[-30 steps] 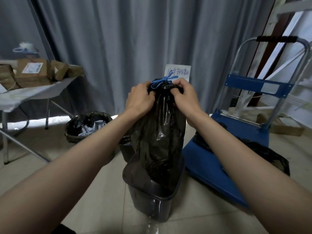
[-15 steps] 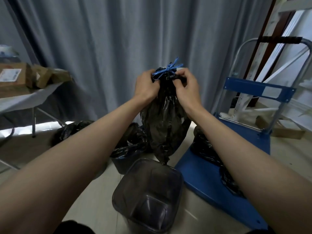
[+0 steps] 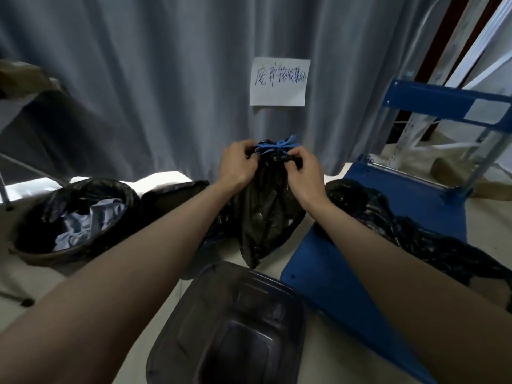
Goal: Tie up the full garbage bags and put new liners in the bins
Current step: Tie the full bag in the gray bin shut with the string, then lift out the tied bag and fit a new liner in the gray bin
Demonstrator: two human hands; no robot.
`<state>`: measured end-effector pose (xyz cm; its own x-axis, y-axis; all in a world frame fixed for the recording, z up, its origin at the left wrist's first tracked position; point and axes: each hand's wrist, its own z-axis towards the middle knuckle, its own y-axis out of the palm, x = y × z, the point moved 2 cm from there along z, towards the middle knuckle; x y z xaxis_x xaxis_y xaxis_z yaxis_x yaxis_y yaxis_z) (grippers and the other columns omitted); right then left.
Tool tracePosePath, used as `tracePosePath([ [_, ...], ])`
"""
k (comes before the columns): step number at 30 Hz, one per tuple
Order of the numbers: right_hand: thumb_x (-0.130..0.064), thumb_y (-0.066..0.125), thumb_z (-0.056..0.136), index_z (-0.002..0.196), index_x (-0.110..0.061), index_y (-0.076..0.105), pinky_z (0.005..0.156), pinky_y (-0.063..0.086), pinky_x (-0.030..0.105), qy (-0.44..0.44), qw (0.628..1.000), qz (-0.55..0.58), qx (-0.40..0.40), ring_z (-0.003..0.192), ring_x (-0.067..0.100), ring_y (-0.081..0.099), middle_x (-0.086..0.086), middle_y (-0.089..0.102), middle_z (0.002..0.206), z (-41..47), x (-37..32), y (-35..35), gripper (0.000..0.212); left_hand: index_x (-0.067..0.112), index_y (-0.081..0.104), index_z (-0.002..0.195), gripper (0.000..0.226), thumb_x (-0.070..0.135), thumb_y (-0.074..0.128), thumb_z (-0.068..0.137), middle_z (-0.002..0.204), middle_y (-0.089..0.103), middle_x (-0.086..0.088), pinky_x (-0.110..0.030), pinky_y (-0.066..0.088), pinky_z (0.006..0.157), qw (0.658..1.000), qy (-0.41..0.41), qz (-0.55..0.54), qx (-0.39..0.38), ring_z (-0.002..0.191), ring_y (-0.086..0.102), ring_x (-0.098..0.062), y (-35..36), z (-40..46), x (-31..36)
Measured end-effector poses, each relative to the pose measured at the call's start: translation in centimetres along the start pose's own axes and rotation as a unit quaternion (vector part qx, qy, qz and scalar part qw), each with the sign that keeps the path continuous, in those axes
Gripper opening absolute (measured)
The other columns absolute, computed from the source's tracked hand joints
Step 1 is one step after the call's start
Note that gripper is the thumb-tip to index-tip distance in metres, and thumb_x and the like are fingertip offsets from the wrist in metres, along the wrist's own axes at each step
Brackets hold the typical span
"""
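the black garbage bag (image 3: 263, 212) hangs in the air above the floor, just past the rim of the bare grey bin (image 3: 230, 325), its neck gathered under a blue drawstring (image 3: 277, 146). it looks like thin, soft, slippery film with a light load, so it sags and would likely tear if pulled by the sidewall; the bunched neck just below the tie is the place to hold it. both forearms reach forward and meet at that neck. the left hand (image 3: 238, 167) grips the gathered plastic from the left, fingers curled round it. the right hand (image 3: 304, 173) pinches the neck from the right, just under the knot, thumb and fingertips closed on the film.
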<state>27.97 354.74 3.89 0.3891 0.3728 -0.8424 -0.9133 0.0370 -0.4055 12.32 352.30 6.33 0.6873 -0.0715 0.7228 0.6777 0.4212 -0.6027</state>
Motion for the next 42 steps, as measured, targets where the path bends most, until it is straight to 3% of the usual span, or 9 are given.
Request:
tracePosePath([
  [4, -0.011, 0.05, 0.096, 0.108, -0.015, 0.062, 0.083, 0.047, 0.033, 0.049, 0.998, -0.032, -0.019, 0.095, 0.023, 0.061, 0.006, 0.067, 0.106, -0.8, 4.0, 1.6, 0.017, 0.013, 0.071, 0.105, 0.023, 0.008, 0.052, 0.093, 0.094, 0.072, -0.001, -0.024, 0.045, 0.076, 0.998, 0.024, 0.055, -0.013, 0.087, 0.065, -0.016, 2.9, -1.2, -3.8],
  [7, -0.013, 0.05, 0.098, 0.116, -0.012, 0.063, 0.076, 0.04, 0.026, 0.084, 0.991, -0.077, -0.068, 0.095, 0.026, 0.062, 0.011, 0.068, 0.108, -1.7, 6.7, 2.8, 0.022, 0.018, 0.065, 0.117, 0.03, 0.009, 0.051, 0.091, 0.109, 0.071, -0.008, -0.033, 0.049, 0.087, 0.993, 0.033, 0.109, -0.023, 0.103, 0.064, -0.029, 4.7, -2.5, -6.0],
  [11, -0.013, 0.051, 0.095, 0.143, -0.014, 0.047, 0.101, 0.044, 0.036, 0.111, 0.954, -0.172, -0.221, 0.118, 0.037, 0.055, 0.018, 0.062, 0.128, -3.4, 8.8, 3.3, 0.048, 0.022, 0.037, 0.147, 0.062, 0.013, 0.057, 0.09, 0.138, 0.053, -0.016, -0.038, 0.041, 0.103, 0.966, -0.008, 0.162, -0.202, 0.126, 0.051, -0.035, 7.7, -4.9, -8.2],
  [14, -0.015, 0.052, 0.093, 0.14, -0.011, 0.047, 0.102, 0.045, 0.04, 0.136, 0.913, -0.24, -0.302, 0.119, 0.039, 0.053, 0.02, 0.059, 0.129, -4.5, 9.5, 2.4, 0.047, 0.026, 0.021, 0.156, 0.076, 0.017, 0.058, 0.09, 0.159, 0.026, -0.012, -0.037, 0.027, 0.117, 0.921, -0.056, 0.222, -0.316, 0.143, 0.032, -0.031, 9.1, -6.3, -9.1],
  [16, -0.013, 0.051, 0.093, 0.133, -0.007, 0.053, 0.102, 0.046, 0.042, 0.14, 0.912, -0.243, -0.298, 0.117, 0.039, 0.054, 0.021, 0.06, 0.126, -4.9, 9.5, 1.4, 0.041, 0.027, 0.024, 0.155, 0.073, 0.019, 0.057, 0.089, 0.161, 0.021, -0.008, -0.039, 0.027, 0.118, 0.918, -0.073, 0.236, -0.31, 0.145, 0.029, -0.029, 9.0, -6.0, -9.0],
  [22, -0.012, 0.054, 0.089, 0.12, -0.015, 0.065, 0.098, 0.05, 0.043, 0.124, 0.95, -0.21, -0.196, 0.108, 0.032, 0.061, 0.014, 0.065, 0.119, -4.9, 7.9, -2.3, 0.033, 0.017, 0.044, 0.143, 0.056, 0.013, 0.053, 0.088, 0.145, 0.043, -0.012, -0.044, 0.04, 0.108, 0.964, -0.06, 0.195, -0.173, 0.13, 0.046, -0.034, 8.1, -5.5, -4.8],
  [27, -0.015, 0.053, 0.089, 0.107, -0.02, 0.066, 0.092, 0.051, 0.042, 0.13, 0.943, -0.253, -0.17, 0.103, 0.031, 0.062, 0.008, 0.066, 0.112, -5.9, 7.6, -6.6, 0.023, 0.015, 0.051, 0.133, 0.045, 0.017, 0.056, 0.088, 0.136, 0.046, -0.012, -0.045, 0.044, 0.1, 0.975, 0.005, 0.185, -0.119, 0.122, 0.048, -0.034, 10.3, -6.3, 0.3],
  [37, -0.02, 0.059, 0.092, 0.116, -0.013, 0.057, 0.093, 0.046, 0.044, 0.186, 0.882, -0.418, -0.112, 0.117, 0.033, 0.047, 0.012, 0.047, 0.124, -8.3, 13.8, -19.4, 0.026, 0.016, 0.06, 0.122, 0.035, 0.026, 0.059, 0.088, 0.139, 0.042, -0.009, -0.047, 0.043, 0.101, 0.938, 0.098, 0.192, -0.272, 0.122, 0.048, -0.033, 23.0, -9.4, 8.5],
  [42, -0.024, 0.062, 0.092, 0.117, -0.016, 0.057, 0.102, 0.041, 0.047, 0.253, 0.843, -0.44, -0.179, 0.123, 0.037, 0.04, 0.014, 0.039, 0.13, -10.0, 17.9, -23.5, 0.026, 0.013, 0.059, 0.129, 0.04, 0.025, 0.059, 0.092, 0.163, 0.007, -0.006, -0.051, 0.034, 0.11, 0.868, 0.124, 0.291, -0.382, 0.142, 0.024, -0.034, 28.9, -11.0, 8.4],
])
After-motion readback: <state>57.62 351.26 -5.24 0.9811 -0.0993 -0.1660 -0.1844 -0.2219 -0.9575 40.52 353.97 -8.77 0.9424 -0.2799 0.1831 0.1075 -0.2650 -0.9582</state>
